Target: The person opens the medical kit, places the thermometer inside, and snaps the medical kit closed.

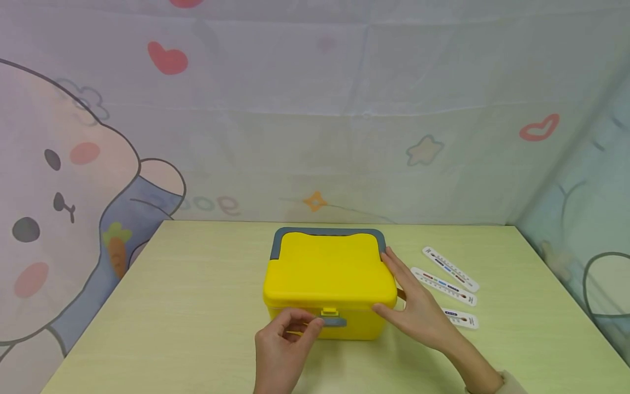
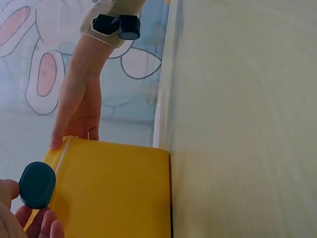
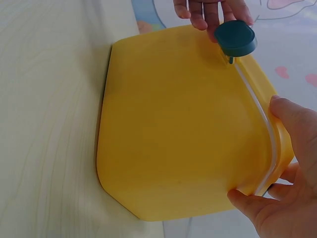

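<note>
A yellow box point(image 1: 330, 284) stands on the table point(image 1: 197, 306), its lid point(image 1: 327, 265) down; at its front, the left hand point(image 1: 284, 347) pinches the latch point(image 1: 336, 322) between thumb and fingers. The right hand point(image 1: 418, 306), fingers extended and spread, rests against the box's right side, near three thermometers point(image 1: 443, 286) lying to its right.

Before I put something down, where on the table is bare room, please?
The table is bare from its left edge to the yellow box. A narrower free patch lies right of the thermometers. It is crowded between box and thermometers, where the right hand is.
</note>
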Demonstrator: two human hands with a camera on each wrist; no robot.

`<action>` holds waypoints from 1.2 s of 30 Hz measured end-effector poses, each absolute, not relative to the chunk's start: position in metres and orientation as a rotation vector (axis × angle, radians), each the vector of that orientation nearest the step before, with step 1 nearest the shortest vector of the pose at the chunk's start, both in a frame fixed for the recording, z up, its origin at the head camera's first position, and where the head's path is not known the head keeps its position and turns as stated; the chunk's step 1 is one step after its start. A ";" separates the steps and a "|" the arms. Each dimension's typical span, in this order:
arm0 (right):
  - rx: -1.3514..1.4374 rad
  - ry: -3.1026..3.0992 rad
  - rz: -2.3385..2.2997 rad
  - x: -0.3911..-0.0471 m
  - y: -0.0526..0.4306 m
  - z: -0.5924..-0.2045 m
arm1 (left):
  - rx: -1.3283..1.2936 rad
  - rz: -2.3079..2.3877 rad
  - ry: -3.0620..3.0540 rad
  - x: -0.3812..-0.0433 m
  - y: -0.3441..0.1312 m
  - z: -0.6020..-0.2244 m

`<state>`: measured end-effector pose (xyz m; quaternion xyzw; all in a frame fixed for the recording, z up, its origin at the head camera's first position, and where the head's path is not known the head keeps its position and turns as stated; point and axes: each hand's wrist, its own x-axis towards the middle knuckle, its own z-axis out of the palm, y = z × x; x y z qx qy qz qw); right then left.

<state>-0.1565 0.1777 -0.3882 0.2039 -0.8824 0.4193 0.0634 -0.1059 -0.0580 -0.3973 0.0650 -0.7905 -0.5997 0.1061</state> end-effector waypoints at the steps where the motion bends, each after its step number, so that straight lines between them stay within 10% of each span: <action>1: 0.616 -2.665 1.264 -0.156 0.178 -0.388 | 0.192 -1.769 -2.336 -0.106 -0.058 -0.397; 36: 0.607 -2.670 1.256 -0.156 0.177 -0.389 | 0.252 -1.832 -2.484 -0.105 -0.064 -0.403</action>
